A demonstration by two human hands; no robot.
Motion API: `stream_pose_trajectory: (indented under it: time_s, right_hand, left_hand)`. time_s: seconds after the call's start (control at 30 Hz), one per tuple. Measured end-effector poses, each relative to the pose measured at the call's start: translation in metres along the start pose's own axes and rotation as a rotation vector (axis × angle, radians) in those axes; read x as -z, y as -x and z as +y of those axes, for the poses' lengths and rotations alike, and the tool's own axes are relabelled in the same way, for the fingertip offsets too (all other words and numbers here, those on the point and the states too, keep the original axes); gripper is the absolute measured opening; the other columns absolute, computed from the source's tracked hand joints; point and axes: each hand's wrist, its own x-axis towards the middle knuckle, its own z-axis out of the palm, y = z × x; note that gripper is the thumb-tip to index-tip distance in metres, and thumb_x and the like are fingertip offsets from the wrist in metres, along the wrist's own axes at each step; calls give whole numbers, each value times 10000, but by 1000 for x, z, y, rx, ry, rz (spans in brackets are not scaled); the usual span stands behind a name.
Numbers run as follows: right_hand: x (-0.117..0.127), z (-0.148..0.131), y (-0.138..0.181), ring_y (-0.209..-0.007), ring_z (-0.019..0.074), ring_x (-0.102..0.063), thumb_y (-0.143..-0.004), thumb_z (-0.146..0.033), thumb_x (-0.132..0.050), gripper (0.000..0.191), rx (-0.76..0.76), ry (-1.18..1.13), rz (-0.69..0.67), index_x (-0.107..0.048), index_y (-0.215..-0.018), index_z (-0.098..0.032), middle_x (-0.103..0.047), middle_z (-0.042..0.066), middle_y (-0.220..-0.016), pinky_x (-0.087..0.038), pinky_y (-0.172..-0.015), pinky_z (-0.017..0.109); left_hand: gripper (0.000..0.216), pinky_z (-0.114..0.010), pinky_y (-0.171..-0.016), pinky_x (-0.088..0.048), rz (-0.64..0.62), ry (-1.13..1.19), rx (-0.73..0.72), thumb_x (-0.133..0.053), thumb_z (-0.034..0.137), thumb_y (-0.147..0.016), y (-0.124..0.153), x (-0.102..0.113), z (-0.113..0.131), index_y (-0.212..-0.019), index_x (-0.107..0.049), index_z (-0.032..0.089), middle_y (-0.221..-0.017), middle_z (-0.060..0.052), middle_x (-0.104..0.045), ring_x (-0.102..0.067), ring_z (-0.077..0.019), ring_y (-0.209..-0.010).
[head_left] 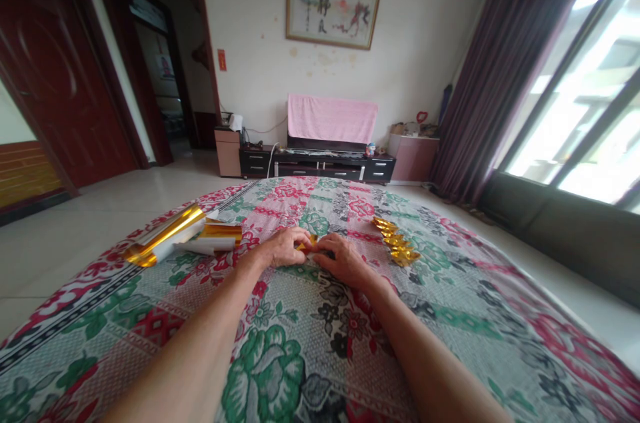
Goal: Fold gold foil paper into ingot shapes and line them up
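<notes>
Both hands meet over the middle of a flowered cloth (270, 370). My left hand (286, 246) is closed, its fingertips pinching a small piece of gold foil paper (313, 238). From the other side my right hand (343, 258) grips the same piece with curled fingers. Most of the paper is hidden behind the fingers, so its exact shape does not show. Off to the left lie curled sheets of gold foil paper (173, 233) with a white back. To the right of my right hand sits a row of several folded gold foil pieces (397, 242).
The cloth covers a wide, round-edged surface. Beyond it stands a low black TV cabinet (320, 166), with a pink towel (333, 115) draped over the screen. A dark curtain (515, 70) and windows are at the right, and a red-brown door (57, 70) at the left.
</notes>
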Motion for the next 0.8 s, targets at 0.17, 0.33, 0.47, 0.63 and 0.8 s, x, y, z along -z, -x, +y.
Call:
stream_pose_trajectory:
  time_s: [0.17, 0.33, 0.47, 0.63, 0.8]
  right_hand:
    - [7, -4, 1, -902, 173, -541, -693, -136, -569, 309, 15, -20, -41, -638, -973, -246, -604, 23, -969, -410, -814, 308]
    - [8, -4, 3, -854, 164, -540, -646, -108, -573, 303, -5, -25, -25, -620, -926, -216, -608, 19, -914, -417, -780, 290]
    - [5, -3, 4, -860, 159, -545, -680, -128, -575, 217, 31, -45, 8, -632, -871, -213, -612, 22, -909, -413, -804, 300]
    - [3, -4, 4, -874, 158, -554, -724, -127, -550, 167, 80, -66, 45, -652, -820, -218, -625, 27, -904, -413, -831, 311]
    - [4, -5, 3, -863, 155, -565, -728, -131, -553, 161, 59, -54, 53, -662, -810, -216, -628, 31, -917, -429, -817, 301]
  left_hand:
    - [171, -257, -872, -424, 27, 8, -16, -599, 121, -607, 0, -3, -5, -750, -675, 177, -985, -34, -625, -569, -154, -931]
    - [142, -237, -862, -423, 23, 34, -17, -604, 120, -612, 0, -3, -2, -723, -675, 172, -971, -35, -629, -572, -148, -932]
    - [111, -233, -851, -426, 19, 30, -9, -606, 140, -620, 1, -1, 0, -698, -680, 167, -971, -38, -630, -577, -147, -922]
    - [132, -224, -843, -433, 3, 7, 23, -570, 148, -645, 1, 0, 1, -670, -696, 178, -975, -22, -633, -586, -138, -895]
    - [174, -215, -825, -436, 23, -31, 37, -535, 164, -686, 0, 0, 4, -657, -705, 187, -956, -18, -647, -594, -133, -872]
